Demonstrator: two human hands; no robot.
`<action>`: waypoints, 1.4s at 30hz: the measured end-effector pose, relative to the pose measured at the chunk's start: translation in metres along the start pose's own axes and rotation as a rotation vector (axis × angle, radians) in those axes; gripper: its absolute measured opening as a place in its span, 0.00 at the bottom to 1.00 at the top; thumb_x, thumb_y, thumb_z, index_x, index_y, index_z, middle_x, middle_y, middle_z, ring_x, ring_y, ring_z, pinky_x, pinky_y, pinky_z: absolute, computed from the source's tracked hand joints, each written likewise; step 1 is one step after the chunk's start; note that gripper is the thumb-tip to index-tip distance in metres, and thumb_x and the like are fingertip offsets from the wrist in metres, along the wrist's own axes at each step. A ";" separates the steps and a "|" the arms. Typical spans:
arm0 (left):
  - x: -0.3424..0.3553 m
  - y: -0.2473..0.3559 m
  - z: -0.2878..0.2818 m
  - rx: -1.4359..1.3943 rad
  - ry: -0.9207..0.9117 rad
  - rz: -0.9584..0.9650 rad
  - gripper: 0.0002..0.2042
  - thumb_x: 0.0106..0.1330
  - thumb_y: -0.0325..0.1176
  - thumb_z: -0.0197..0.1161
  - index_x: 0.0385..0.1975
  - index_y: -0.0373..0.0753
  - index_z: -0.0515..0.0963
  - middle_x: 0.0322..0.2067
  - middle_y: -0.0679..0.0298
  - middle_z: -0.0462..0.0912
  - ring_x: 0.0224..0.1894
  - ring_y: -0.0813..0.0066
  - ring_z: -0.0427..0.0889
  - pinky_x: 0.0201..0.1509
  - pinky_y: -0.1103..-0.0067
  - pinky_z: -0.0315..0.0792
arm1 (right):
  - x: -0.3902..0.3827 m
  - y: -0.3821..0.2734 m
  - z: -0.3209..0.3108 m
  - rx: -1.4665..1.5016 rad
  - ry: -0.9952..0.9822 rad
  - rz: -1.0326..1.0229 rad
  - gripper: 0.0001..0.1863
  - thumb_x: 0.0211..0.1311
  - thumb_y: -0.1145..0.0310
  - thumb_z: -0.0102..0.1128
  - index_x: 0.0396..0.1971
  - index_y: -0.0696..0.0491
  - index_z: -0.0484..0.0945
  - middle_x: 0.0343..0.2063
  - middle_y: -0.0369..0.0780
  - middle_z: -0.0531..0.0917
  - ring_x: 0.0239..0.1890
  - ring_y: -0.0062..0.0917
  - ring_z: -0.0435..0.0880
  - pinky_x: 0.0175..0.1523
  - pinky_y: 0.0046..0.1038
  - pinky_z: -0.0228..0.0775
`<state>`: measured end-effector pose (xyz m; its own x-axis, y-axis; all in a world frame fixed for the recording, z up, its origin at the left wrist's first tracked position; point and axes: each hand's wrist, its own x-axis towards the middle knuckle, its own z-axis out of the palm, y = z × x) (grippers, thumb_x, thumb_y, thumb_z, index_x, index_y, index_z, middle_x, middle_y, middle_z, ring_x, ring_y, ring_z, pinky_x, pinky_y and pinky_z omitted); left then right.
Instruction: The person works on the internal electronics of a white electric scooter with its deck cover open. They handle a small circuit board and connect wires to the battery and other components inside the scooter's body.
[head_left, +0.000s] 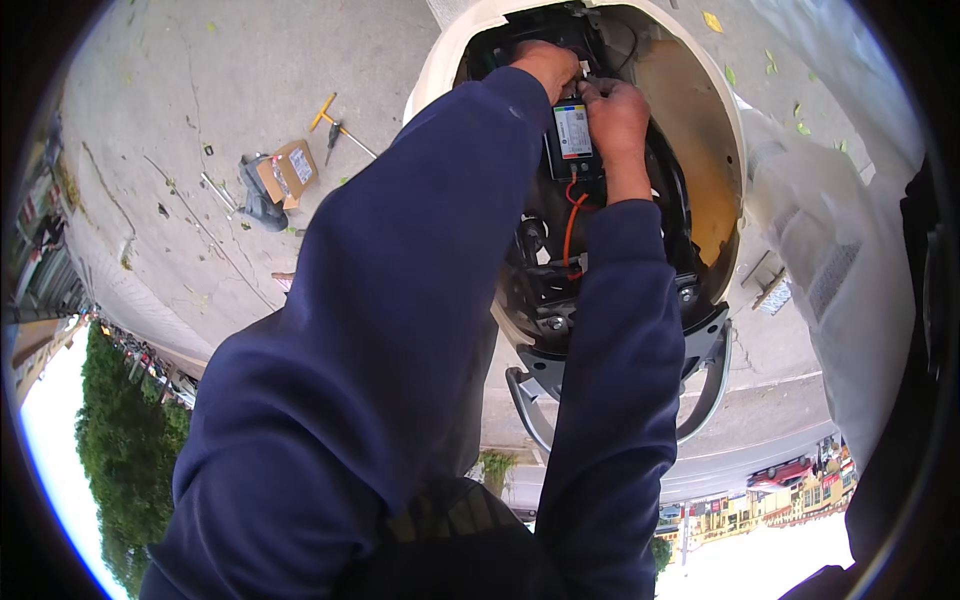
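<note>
My left hand (548, 68) and my right hand (617, 118) meet inside the open body of a cream-coloured scooter (735, 150). Their fingertips are closed together around a small spot by a little white piece (585, 68), perhaps a connector; what exactly they pinch is hidden. Just below the fingers lies a black box with a white label (573, 132), and my right hand rests along its right side. Orange wires (570, 228) run from the box's lower end toward the rear of the scooter.
On the pavement at left lie a yellow-handled tool (323, 112), a screwdriver (333, 138) and a cardboard box (288, 172) on a grey item. A grey grab rail (530, 410) curves round the scooter's rear. Translucent plastic sheeting (830, 230) hangs at right.
</note>
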<state>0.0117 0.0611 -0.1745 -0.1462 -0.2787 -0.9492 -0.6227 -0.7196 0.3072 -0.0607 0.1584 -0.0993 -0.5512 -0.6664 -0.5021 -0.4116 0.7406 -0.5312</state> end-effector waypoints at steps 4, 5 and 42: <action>0.028 -0.029 -0.012 -0.011 0.115 0.255 0.03 0.56 0.21 0.60 0.30 0.33 0.78 0.26 0.59 0.80 0.22 0.72 0.80 0.24 0.80 0.76 | 0.001 -0.025 0.011 -0.174 0.100 -0.134 0.10 0.50 0.64 0.64 0.30 0.53 0.84 0.28 0.50 0.83 0.35 0.45 0.82 0.42 0.38 0.73; 0.025 -0.032 -0.008 -0.116 0.082 0.266 0.04 0.56 0.21 0.61 0.30 0.33 0.78 0.26 0.59 0.80 0.23 0.72 0.80 0.25 0.79 0.76 | -0.001 -0.024 0.009 -0.171 0.140 -0.120 0.10 0.50 0.64 0.63 0.30 0.53 0.85 0.28 0.50 0.82 0.34 0.45 0.82 0.42 0.38 0.73; -0.053 -0.029 0.007 -0.495 0.060 0.307 0.12 0.58 0.22 0.61 0.42 0.31 0.78 0.35 0.59 0.82 0.34 0.72 0.80 0.40 0.79 0.75 | 0.002 0.007 0.037 0.309 0.164 0.101 0.09 0.50 0.68 0.64 0.31 0.56 0.85 0.28 0.47 0.85 0.34 0.36 0.85 0.44 0.32 0.74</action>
<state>0.0321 0.1009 -0.1340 -0.2104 -0.5463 -0.8107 -0.1230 -0.8079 0.5763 -0.0374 0.1590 -0.1290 -0.6972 -0.5500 -0.4598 -0.1241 0.7243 -0.6782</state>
